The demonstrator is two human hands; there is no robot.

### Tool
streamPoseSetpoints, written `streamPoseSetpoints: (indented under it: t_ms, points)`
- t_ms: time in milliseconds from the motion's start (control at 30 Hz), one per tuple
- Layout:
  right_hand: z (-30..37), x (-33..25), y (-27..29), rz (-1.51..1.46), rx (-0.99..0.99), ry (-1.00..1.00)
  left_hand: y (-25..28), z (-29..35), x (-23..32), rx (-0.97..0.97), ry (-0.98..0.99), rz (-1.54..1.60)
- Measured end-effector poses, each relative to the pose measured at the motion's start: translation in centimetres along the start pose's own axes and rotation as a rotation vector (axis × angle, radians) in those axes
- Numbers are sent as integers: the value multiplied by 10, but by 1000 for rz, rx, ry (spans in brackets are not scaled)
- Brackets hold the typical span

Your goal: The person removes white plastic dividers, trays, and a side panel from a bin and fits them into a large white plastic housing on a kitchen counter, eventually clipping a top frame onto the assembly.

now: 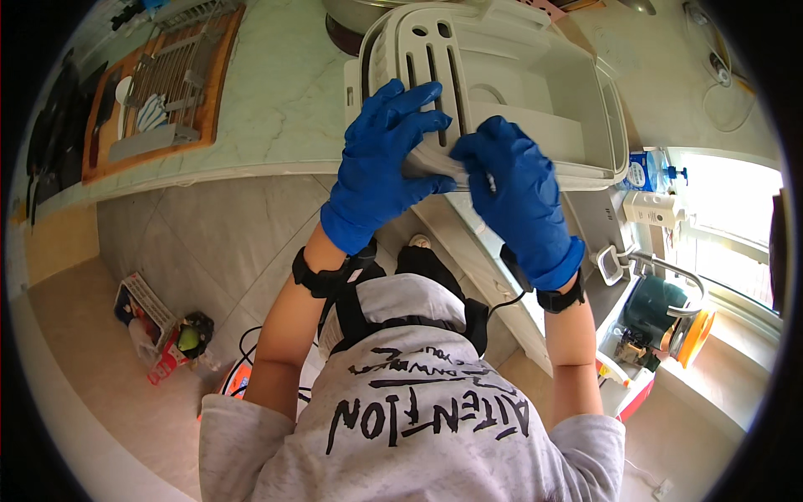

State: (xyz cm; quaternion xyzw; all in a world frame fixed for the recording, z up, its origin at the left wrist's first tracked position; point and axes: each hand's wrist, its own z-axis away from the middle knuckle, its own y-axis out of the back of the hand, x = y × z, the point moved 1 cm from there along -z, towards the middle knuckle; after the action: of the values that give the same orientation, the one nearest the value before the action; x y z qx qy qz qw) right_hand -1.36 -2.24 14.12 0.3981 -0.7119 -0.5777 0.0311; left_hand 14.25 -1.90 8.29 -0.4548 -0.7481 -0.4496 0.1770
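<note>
A pale grey plastic dish rack (577, 105) with a slotted, holed section (431, 63) on its left sits at the counter's near edge. My left hand (368, 159), in a blue glove, curls over the near end of the slotted section, fingers on top and thumb lower down by the near rim. Close to its right, my gloved right hand (514, 188) is closed with bent fingers at the rack's near wall. A whitish blurred strip (433, 163) lies between the two hands; whether it is part of the rack or a cloth, I cannot tell.
At the left of the marbled counter (276, 92), a wooden board (213, 100) carries a metal wire rack (171, 79). A pot (355, 12) stands behind the dish rack. On the right are a sink tap (690, 289) and bottles (644, 171). A basket (146, 309) stands on the floor.
</note>
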Motion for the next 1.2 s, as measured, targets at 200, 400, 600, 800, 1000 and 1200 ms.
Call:
streamPoseSetpoints:
  t_ms: [200,400,600,800,1000,1200]
  points:
    - [-13,-7,5,331,-65,19,1,2,-3,4,2,0]
    - [38,-20,-2,173,150,-69,-5,3,-5,36,-22,102]
    - [30,-25,-29,106,118,-149,-13,5,-10,81,-65,49]
    - [35,-26,-27,194,116,-245,-9,3,-4,68,-74,111]
    - [19,-32,-34,244,54,-214,-12,3,-11,89,-112,108]
    - [27,-22,-26,224,114,-193,-9,4,-4,63,-70,101]
